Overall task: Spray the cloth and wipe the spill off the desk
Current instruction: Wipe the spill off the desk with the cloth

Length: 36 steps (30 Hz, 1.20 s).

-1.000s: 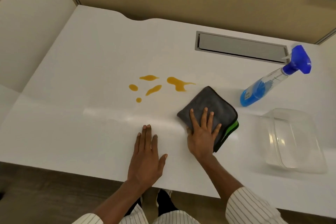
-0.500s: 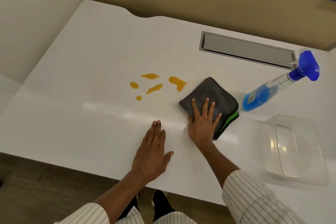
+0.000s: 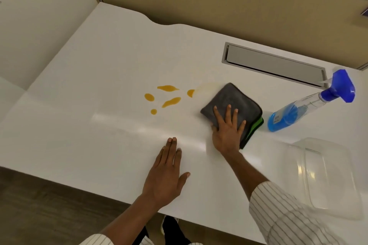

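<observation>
Head view showed my right hand [image 3: 227,131] flat, fingers spread, pressing the cloth [image 3: 233,103] onto the worktop [image 3: 99,85]; the orange spill [image 3: 169,101] lay leftward, near. Left hand [image 3: 165,177] rested open.

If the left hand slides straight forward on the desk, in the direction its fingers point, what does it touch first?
The left hand lies flat on the desk, fingers pointing away and slightly right. That line looks like bare desktop at first; it likely passes between the orange drops and the grey cloth, possibly meeting the small drop.
</observation>
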Each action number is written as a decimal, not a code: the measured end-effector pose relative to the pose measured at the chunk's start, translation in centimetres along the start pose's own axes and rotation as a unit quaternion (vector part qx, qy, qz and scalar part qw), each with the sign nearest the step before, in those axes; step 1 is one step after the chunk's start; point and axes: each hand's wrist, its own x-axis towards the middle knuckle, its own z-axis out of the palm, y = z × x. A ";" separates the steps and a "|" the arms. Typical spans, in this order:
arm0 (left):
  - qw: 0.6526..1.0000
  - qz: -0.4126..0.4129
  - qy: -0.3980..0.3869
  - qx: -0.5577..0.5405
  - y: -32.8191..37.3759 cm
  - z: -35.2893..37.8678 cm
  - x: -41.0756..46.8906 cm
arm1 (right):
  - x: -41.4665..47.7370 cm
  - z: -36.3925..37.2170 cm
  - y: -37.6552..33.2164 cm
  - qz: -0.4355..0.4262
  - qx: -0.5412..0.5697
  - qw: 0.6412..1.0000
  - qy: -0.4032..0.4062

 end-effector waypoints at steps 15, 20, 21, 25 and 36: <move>1.000 -0.010 -0.010 0.000 0.3 -0.2 0.1 | 5.0 -1.6 -0.1 -0.007 0.017 0.999 -0.043; 1.000 -0.008 -0.007 -0.014 0.8 -1.2 1.4 | -2.1 -0.4 -5.7 0.007 0.051 0.998 -0.047; 1.000 -0.006 -0.006 -0.014 1.0 -1.4 1.8 | -1.6 -0.2 -5.9 -0.035 0.047 0.997 -0.056; 0.999 0.006 -0.030 -0.015 1.1 -2.0 3.7 | 4.5 -0.3 -3.8 -0.151 0.009 0.987 -0.052; 0.999 0.005 -0.036 -0.001 1.7 -2.6 4.7 | 1.2 -1.0 -5.8 0.046 0.060 0.995 -0.059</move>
